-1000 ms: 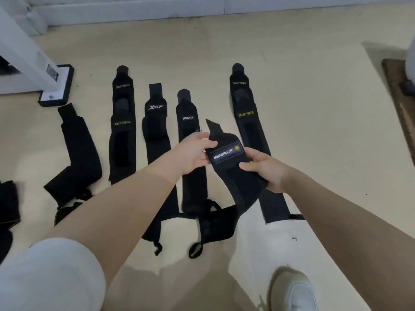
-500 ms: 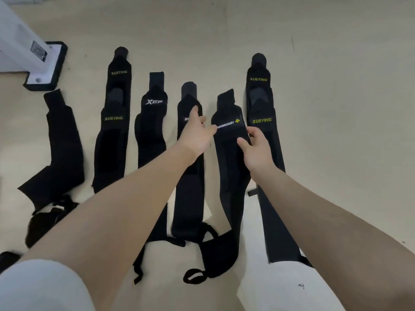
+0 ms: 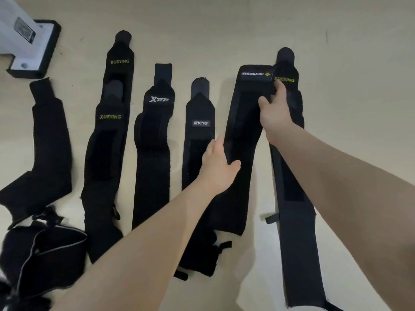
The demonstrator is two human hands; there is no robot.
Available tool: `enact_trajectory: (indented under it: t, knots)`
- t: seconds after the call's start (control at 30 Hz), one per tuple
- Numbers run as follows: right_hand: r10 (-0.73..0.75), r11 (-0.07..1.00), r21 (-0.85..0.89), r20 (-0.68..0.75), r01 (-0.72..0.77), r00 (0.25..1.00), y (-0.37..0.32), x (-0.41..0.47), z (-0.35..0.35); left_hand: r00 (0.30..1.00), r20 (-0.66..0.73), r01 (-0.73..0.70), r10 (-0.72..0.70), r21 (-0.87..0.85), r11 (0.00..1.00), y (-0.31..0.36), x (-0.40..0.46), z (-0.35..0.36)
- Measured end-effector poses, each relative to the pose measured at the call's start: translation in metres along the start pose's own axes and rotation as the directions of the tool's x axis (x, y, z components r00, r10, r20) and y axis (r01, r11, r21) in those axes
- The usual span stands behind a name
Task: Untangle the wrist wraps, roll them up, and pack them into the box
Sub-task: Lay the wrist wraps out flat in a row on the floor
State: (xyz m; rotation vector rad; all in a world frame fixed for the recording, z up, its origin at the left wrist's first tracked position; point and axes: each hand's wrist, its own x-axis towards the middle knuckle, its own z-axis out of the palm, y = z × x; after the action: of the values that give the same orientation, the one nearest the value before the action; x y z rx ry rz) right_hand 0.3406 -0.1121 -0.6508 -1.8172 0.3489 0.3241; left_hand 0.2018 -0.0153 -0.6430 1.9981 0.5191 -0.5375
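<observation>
Several black wrist wraps lie stretched out side by side on the beige floor. The MANUEKLEAR wrap [image 3: 241,140] lies flat between the IINCYO wrap [image 3: 197,131] and the right XUEYING wrap [image 3: 294,209], its top corner overlapping the latter. My left hand [image 3: 219,167] rests on its left edge at mid-length, thumb on top. My right hand [image 3: 274,108] presses its upper right part just below the label, fingers straight. Further left lie the XTEP wrap [image 3: 155,142], two overlapping XUEYING wraps [image 3: 107,135] and an unlabelled bent wrap [image 3: 50,142].
A black bag with grey piping [image 3: 51,252] and a tangle of straps sit at the lower left. A white post on a black-edged foot [image 3: 33,52] stands at the upper left. Bare floor stretches to the right and beyond the wraps.
The MANUEKLEAR wrap, held up folded a second ago, now lies flat and straight on the floor. My left hand slid down its left edge; my right hand stayed near the label.
</observation>
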Motion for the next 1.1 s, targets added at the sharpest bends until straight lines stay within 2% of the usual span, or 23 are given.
enact_trajectory:
  t: [0.07,0.13,0.2,0.23,0.33,0.47,0.63,0.73,0.8,0.87,0.93,1.0,1.07,1.1]
  knots:
    - [0.046,0.939,-0.337,-0.082,-0.071,0.996,0.01,-0.001,0.007,0.995,0.017,0.091,-0.093,0.103,0.991,-0.01,0.002,0.004]
    - [-0.037,0.855,-0.518,-0.038,0.012,0.999,0.022,-0.019,0.012,0.993,0.065,0.091,-0.103,0.164,0.982,-0.023,-0.003,0.009]
    - [-0.108,0.837,-0.537,0.024,0.104,0.994,0.036,-0.044,0.015,0.998,0.06,0.021,-0.036,0.238,0.971,-0.035,-0.012,0.014]
    - [-0.106,0.839,-0.533,0.029,0.105,0.994,0.045,-0.054,0.015,0.999,0.042,-0.01,0.0,0.253,0.967,-0.04,-0.017,0.016]
    - [-0.017,0.845,-0.533,0.052,0.042,0.999,0.07,-0.083,0.009,1.0,0.016,-0.014,0.01,0.294,0.956,-0.05,-0.032,0.022]
    - [0.079,0.89,-0.449,-0.008,-0.075,0.997,0.089,-0.118,-0.005,1.0,-0.003,0.007,-0.006,0.414,0.91,-0.057,-0.047,0.031]
    - [0.231,0.92,-0.335,0.051,-0.201,0.972,0.096,-0.14,-0.013,0.996,0.008,0.079,-0.084,0.273,0.959,-0.051,-0.051,0.035]
    - [0.089,0.847,-0.531,0.1,-0.023,0.991,0.088,-0.141,-0.027,0.996,0.047,0.061,-0.071,0.18,0.982,-0.05,-0.063,0.039]
    - [-0.021,0.728,-0.669,0.199,0.151,0.98,0.086,-0.146,-0.035,0.969,0.226,0.06,-0.101,0.182,0.981,-0.051,-0.069,0.043]
    - [0.011,0.63,-0.731,0.346,0.262,0.938,0.087,-0.155,-0.035,0.901,0.404,0.044,-0.156,0.273,0.961,-0.048,-0.071,0.044]
    - [0.081,0.601,-0.746,0.415,0.287,0.906,0.092,-0.164,-0.032,0.886,0.432,0.033,-0.169,0.304,0.952,-0.044,-0.075,0.041]
    - [0.084,0.621,-0.752,0.346,0.222,0.935,0.092,-0.172,-0.03,0.889,0.427,0.044,-0.164,0.277,0.96,-0.043,-0.083,0.037]
    - [0.079,0.645,-0.75,0.256,0.147,0.963,0.089,-0.182,-0.031,0.921,0.374,-0.014,-0.108,0.31,0.95,-0.046,-0.098,0.028]
    - [0.074,0.636,-0.756,0.261,0.156,0.963,0.087,-0.188,-0.031,0.941,0.334,-0.054,-0.059,0.32,0.946,-0.049,-0.105,0.021]
